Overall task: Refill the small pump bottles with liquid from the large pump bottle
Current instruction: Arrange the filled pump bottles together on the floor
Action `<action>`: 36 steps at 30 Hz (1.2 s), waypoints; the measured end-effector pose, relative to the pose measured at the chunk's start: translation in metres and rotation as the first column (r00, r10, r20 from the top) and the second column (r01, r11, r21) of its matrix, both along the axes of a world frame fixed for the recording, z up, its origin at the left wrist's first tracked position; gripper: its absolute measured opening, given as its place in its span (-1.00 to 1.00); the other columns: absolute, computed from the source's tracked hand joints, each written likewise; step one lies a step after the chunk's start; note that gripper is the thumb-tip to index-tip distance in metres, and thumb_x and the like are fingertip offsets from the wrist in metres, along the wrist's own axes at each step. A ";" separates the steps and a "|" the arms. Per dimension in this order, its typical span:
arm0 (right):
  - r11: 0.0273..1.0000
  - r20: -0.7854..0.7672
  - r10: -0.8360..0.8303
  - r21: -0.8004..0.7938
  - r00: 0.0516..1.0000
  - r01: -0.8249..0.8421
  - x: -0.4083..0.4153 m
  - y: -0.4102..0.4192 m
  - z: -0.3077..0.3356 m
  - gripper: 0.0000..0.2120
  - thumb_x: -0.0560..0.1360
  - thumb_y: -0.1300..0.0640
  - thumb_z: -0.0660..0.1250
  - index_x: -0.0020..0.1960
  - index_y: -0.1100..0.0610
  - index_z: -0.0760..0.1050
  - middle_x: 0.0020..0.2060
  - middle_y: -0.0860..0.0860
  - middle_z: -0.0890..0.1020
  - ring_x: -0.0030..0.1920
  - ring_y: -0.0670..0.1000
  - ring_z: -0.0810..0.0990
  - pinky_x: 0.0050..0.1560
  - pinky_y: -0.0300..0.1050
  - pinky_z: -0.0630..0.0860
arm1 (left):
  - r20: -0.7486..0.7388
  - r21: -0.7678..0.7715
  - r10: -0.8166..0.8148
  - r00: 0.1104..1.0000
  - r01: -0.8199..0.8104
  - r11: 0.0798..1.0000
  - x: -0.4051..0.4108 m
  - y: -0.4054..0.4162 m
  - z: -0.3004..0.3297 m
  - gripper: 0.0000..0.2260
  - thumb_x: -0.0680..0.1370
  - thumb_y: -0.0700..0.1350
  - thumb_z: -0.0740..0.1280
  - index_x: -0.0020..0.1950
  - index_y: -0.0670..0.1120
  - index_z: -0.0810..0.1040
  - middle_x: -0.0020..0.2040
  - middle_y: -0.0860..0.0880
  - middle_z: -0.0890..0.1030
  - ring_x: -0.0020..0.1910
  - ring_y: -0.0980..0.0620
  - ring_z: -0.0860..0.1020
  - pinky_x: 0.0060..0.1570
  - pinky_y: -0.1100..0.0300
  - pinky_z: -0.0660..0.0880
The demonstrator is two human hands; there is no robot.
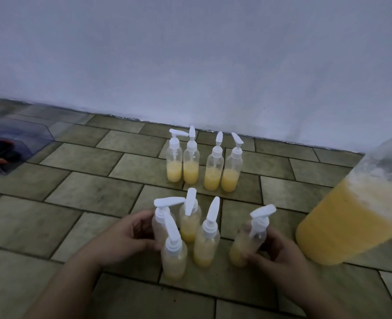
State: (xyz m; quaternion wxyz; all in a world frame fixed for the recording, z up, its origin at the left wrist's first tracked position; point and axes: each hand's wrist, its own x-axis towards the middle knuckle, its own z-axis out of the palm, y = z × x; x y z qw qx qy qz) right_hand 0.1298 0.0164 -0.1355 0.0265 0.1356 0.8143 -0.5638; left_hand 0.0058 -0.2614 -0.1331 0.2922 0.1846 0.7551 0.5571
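Note:
Several small clear pump bottles with white pumps and yellow liquid stand on the tiled floor. One row of them (203, 166) stands near the wall, and a nearer group (205, 242) stands between my hands. My left hand (123, 238) grips the left small bottle (159, 226) of the near group. The rightmost small bottle (248, 242) leans to the right, and my right hand (280, 252) holds it with curled fingers. The large bottle (356, 217), over half full of yellow liquid, stands at the right edge; its top is cut off by the frame.
A pale wall (190, 65) runs behind the bottles. A clear blue plastic tray (15, 143) with dark items lies on the floor at the far left. The floor tiles (86, 199) are greenish grey with dark joints.

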 end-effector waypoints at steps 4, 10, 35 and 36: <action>0.989 -0.083 -0.132 0.055 0.988 0.137 -0.021 -0.008 0.001 -0.58 0.39 0.14 0.45 0.16 -0.15 0.43 0.03 -0.22 0.58 0.02 -0.17 0.56 -0.12 -0.29 0.48 | -0.054 0.022 0.164 0.985 -0.163 0.986 0.001 -0.002 -0.005 -0.62 0.43 -0.51 0.31 0.15 -0.16 0.50 -0.05 0.07 0.69 -0.06 0.18 0.64 -0.13 0.37 0.53; 0.985 -0.148 -0.104 0.123 0.983 0.123 -0.082 -0.027 0.010 -0.61 0.39 0.14 0.47 0.17 -0.05 0.46 0.02 -0.16 0.58 0.01 -0.16 0.55 -0.08 -0.25 0.52 | -0.128 0.117 0.499 0.857 -0.487 0.866 -0.021 0.022 -0.004 -0.70 0.46 -0.34 0.37 0.08 -0.01 0.49 0.01 0.07 0.60 -0.02 0.23 0.59 -0.09 0.34 0.52; 0.977 -0.053 0.150 0.164 0.987 -0.140 -0.065 -0.004 0.011 -0.57 0.40 0.42 0.34 0.14 0.02 0.53 -0.04 -0.11 0.62 -0.03 -0.14 0.60 -0.02 -0.32 0.55 | -0.074 0.100 0.142 0.987 -0.134 0.986 -0.011 0.014 -0.014 -0.65 0.46 -0.42 0.34 0.16 -0.10 0.54 0.02 -0.04 0.66 0.06 -0.01 0.61 0.06 0.17 0.56; 0.968 -0.027 0.210 0.147 0.977 -0.204 -0.055 -0.003 0.012 -0.54 0.38 0.40 0.38 0.17 -0.01 0.52 0.01 -0.11 0.61 0.02 -0.14 0.58 0.03 -0.29 0.54 | -0.048 0.058 0.029 0.998 -0.026 0.998 -0.012 0.016 -0.013 -0.62 0.47 -0.42 0.33 0.22 -0.09 0.52 0.09 -0.01 0.65 0.11 0.03 0.60 0.10 0.15 0.54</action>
